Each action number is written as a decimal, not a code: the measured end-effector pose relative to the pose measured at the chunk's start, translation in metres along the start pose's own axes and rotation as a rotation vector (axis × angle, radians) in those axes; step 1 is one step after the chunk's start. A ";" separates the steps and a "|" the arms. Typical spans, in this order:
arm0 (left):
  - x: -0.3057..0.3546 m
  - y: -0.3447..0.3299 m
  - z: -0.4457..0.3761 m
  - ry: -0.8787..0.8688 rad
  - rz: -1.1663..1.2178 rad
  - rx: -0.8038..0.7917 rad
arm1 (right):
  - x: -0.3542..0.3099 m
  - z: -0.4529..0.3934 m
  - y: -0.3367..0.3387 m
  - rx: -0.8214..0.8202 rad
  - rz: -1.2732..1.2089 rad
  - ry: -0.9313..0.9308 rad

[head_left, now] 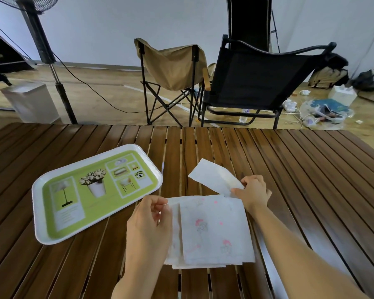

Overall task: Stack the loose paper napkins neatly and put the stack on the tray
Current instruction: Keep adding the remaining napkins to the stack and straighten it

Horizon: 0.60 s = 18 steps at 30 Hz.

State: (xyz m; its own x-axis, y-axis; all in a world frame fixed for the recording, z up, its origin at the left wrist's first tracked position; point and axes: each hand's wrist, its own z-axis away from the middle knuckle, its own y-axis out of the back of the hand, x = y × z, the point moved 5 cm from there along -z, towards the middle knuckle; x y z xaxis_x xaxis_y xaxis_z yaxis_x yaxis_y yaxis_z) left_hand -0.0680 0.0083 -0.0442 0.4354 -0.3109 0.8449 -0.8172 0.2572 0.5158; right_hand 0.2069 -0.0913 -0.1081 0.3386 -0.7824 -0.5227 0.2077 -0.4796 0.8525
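While the left hand (148, 221) pinches the near-left corner of the napkin pile (212, 231) on the bench (300, 169), the right hand (254, 190) holds one loose napkin (212, 176) between curled fingers (239, 192), lifted just beyond the pile. The tray (39, 212) lies to the left of the pile, apart from it.

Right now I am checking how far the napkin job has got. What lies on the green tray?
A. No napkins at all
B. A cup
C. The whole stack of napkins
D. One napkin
A: the tray shows only its printed picture, while the napkin pile lies on the table beside it, the left hand at its edge, and the right hand pinches one loose napkin.
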 end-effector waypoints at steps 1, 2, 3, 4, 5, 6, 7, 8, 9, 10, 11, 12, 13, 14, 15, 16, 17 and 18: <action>0.000 0.000 -0.001 0.001 0.003 0.002 | -0.002 0.002 0.002 0.013 -0.044 0.018; 0.000 0.001 -0.001 0.000 0.004 0.005 | -0.004 0.004 0.005 0.016 -0.118 0.027; 0.001 0.002 -0.002 -0.009 0.004 0.010 | -0.007 0.009 0.012 0.018 -0.213 0.032; 0.002 0.003 -0.002 -0.020 0.012 0.013 | -0.012 0.013 0.021 0.033 -0.298 0.030; 0.003 0.004 -0.003 -0.030 0.030 0.013 | -0.016 0.018 0.032 0.061 -0.376 0.030; 0.003 0.004 -0.003 -0.033 0.055 0.008 | -0.022 0.023 0.045 0.087 -0.435 0.041; 0.004 0.005 -0.004 -0.031 0.090 -0.003 | -0.030 0.031 0.060 0.110 -0.487 0.071; 0.006 0.006 -0.004 -0.021 0.138 -0.025 | -0.040 0.039 0.076 0.125 -0.524 0.106; 0.009 0.006 -0.004 -0.011 0.201 -0.056 | -0.051 0.051 0.093 0.128 -0.564 0.147; 0.011 0.007 -0.003 0.004 0.275 -0.093 | -0.061 0.064 0.108 0.116 -0.612 0.194; 0.016 0.008 -0.001 0.024 0.359 -0.140 | -0.072 0.078 0.124 0.085 -0.671 0.237; 0.020 0.008 0.002 0.051 0.447 -0.199 | -0.081 0.093 0.136 0.037 -0.736 0.271; 0.025 0.008 0.007 0.079 0.539 -0.263 | -0.088 0.108 0.146 -0.024 -0.793 0.289; 0.028 0.009 0.012 0.101 0.619 -0.310 | -0.092 0.120 0.151 -0.089 -0.828 0.290; 0.031 0.010 0.016 0.120 0.684 -0.335 | -0.094 0.131 0.151 -0.149 -0.841 0.273; 0.031 0.011 0.020 0.155 0.721 -0.334 | -0.093 0.138 0.146 -0.199 -0.829 0.244; 0.028 0.013 0.022 0.209 0.725 -0.313 | -0.089 0.144 0.138 -0.239 -0.810 0.201; 0.024 0.015 0.022 0.260 0.677 -0.286 | -0.082 0.148 0.128 -0.269 -0.790 0.146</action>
State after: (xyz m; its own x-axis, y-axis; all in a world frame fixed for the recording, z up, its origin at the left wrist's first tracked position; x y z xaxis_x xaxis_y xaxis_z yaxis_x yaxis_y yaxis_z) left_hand -0.0781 -0.0159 -0.0199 -0.0203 0.2131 0.9768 -0.8228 0.5514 -0.1374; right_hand 0.0697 -0.1469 0.0437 0.1135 -0.1894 -0.9753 0.6378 -0.7388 0.2177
